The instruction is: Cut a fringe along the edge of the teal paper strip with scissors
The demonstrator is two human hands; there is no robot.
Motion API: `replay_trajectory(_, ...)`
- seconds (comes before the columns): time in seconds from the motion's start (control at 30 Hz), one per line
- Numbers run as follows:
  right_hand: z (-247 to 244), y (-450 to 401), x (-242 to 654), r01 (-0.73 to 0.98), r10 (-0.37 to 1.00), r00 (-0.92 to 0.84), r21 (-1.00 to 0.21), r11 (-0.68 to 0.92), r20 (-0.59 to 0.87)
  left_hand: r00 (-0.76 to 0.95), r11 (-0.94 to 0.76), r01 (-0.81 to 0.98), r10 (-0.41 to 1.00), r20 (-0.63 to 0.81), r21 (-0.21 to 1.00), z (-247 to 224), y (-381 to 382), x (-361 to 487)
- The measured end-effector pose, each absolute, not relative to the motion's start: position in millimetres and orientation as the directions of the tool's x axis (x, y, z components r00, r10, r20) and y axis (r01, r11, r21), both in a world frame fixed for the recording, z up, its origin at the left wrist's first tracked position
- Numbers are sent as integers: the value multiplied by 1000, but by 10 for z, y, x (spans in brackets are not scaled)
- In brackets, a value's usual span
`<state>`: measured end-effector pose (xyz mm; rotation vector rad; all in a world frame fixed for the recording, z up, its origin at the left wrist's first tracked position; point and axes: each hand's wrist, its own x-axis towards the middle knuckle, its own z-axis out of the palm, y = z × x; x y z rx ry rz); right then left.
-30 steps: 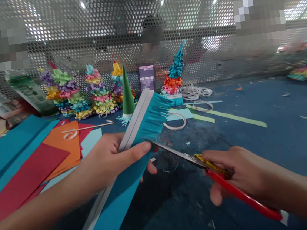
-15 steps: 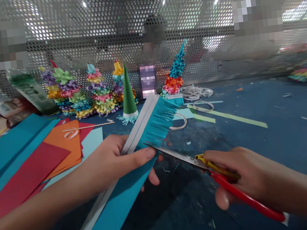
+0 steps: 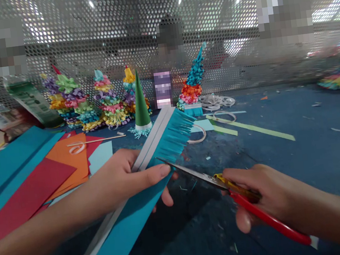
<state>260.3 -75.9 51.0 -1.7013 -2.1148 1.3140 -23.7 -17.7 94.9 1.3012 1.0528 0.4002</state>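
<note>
My left hand (image 3: 135, 175) grips a long blue paper strip (image 3: 137, 218) with a white band along its left edge. The strip slants from the bottom centre up to the middle, and its upper right edge is cut into a fringe (image 3: 177, 133). My right hand (image 3: 261, 192) holds scissors (image 3: 271, 218) with red and yellow handles. Their blades lie across the strip at the lower end of the fringe, right by my left thumb, and look nearly closed.
A green cone (image 3: 141, 106) and several colourful fringed cones (image 3: 106, 102) stand along the back by a perforated metal screen. Red (image 3: 41, 189), orange (image 3: 75, 160) and blue sheets lie at left. Green strips (image 3: 263, 129) and white curls lie at right. A green bottle (image 3: 32, 101) leans at back left.
The view has shifted slightly. The hands, strip and scissors have moved a little left in the picture; both holds are the same.
</note>
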Motion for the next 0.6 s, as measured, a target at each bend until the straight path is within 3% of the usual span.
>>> replay_trajectory(0.13,565,-766,2566,737,837,-346,-675,-36,-423,578,250,291,723,-378,923,922,-174,-240)
replay_trajectory(0.37,539,-785,2608,735,839,-396,-676,46,-373,571,351,210,713,-406,912,994,-277,-222)
replay_trajectory(0.6,492,-760,2597,695,853,-402,-717,49,-331,570,338,223,716,-403,914,967,-241,-249)
